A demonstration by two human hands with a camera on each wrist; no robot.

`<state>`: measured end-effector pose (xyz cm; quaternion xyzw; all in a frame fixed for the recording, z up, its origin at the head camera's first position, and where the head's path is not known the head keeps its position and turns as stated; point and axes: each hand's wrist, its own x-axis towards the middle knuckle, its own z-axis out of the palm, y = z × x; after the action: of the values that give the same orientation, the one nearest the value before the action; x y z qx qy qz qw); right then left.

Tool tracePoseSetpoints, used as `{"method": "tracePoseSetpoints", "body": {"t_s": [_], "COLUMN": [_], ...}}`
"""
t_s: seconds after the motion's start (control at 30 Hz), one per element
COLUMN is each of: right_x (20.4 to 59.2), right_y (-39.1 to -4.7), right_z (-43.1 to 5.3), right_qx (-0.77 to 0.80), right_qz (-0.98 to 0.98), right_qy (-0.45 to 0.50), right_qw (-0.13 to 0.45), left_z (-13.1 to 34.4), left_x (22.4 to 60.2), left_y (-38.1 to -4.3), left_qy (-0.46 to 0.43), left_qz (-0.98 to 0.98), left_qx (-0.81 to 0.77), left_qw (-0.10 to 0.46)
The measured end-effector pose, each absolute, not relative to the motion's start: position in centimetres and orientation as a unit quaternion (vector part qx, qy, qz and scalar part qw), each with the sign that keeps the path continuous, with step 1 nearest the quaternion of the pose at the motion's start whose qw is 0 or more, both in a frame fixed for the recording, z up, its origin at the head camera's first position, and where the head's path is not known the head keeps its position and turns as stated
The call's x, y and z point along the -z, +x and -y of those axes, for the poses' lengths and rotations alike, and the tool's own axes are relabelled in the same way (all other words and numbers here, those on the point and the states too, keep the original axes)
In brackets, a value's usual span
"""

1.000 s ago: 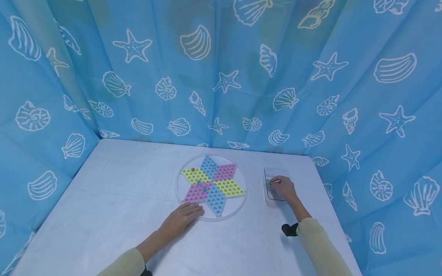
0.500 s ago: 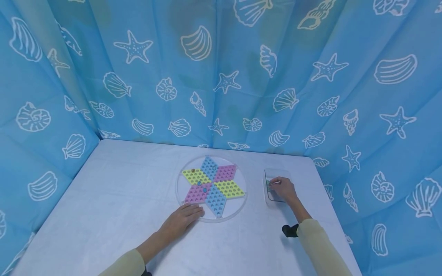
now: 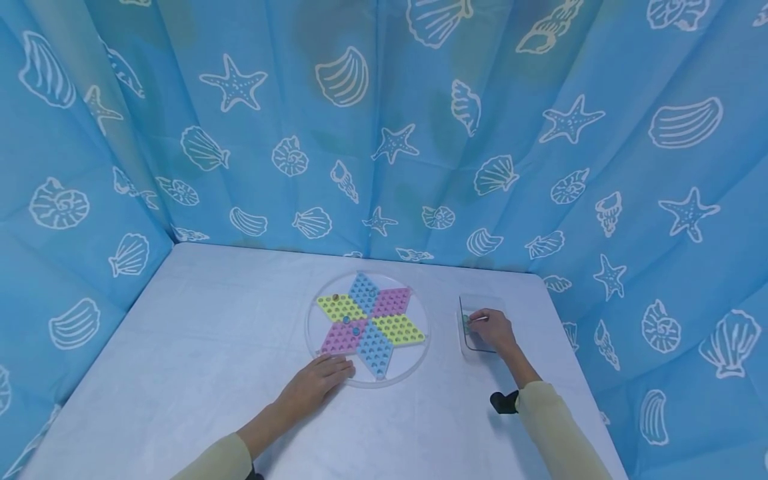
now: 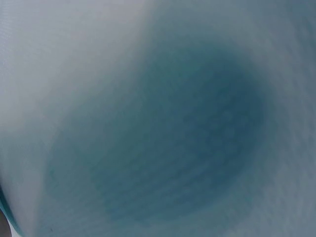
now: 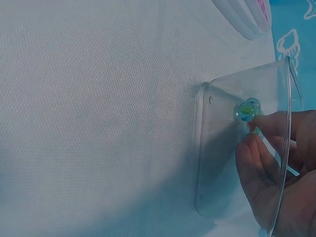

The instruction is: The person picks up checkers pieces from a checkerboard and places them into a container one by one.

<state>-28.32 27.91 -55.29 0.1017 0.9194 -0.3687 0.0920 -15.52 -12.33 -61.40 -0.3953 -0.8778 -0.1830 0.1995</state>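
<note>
My left hand (image 3: 315, 385) rests with extended fingers on the near left rim of a round Chinese checkers board (image 3: 414, 365). The board carries a pink, yellow and blue star of holes. A few marbles sit on it, including a blue marble (image 3: 356, 331) and a brown marble (image 3: 335, 297). My right hand (image 3: 493, 328) reaches into a clear plastic box (image 5: 212, 163) to the board's right. In the right wrist view, its thumb and fingers pinch a small greenish marble (image 5: 256, 130), mostly hidden by the fingertips. Beside it lie clear glass marbles (image 5: 246, 111) with green swirls.
A white cloth (image 3: 198, 347) covers the table. Blue curtains (image 3: 372, 133) with shell and starfish prints surround it at the back and both sides. The box's upright walls stand around my right fingers. The left wrist view is mostly blurred cloth and shadow.
Both hands stay almost where they were, the left on the board's rim and the right inside the box. The marbles on the board have not moved.
</note>
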Motion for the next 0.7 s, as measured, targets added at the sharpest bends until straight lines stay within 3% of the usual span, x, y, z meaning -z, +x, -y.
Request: {"method": "tracePoseSetpoints", "body": {"t_s": [0.47, 0.7], "right_x": [54.4, 53.0], "right_y": [-28.6, -28.3], "right_z": [-28.0, -27.3], "right_qx": [0.369, 0.394], "right_qz": [-0.922, -0.917], "right_qy": [0.086, 0.050], "right_qw": [0.079, 0.034], "left_z": [12.3, 12.4], "left_x": [61.0, 61.0], "left_y": [-15.5, -15.5], "left_qy": [-0.404, -0.405], "left_qz": [0.869, 0.869], "left_qx": [0.185, 0.186], "left_qw": [0.218, 0.218]}}
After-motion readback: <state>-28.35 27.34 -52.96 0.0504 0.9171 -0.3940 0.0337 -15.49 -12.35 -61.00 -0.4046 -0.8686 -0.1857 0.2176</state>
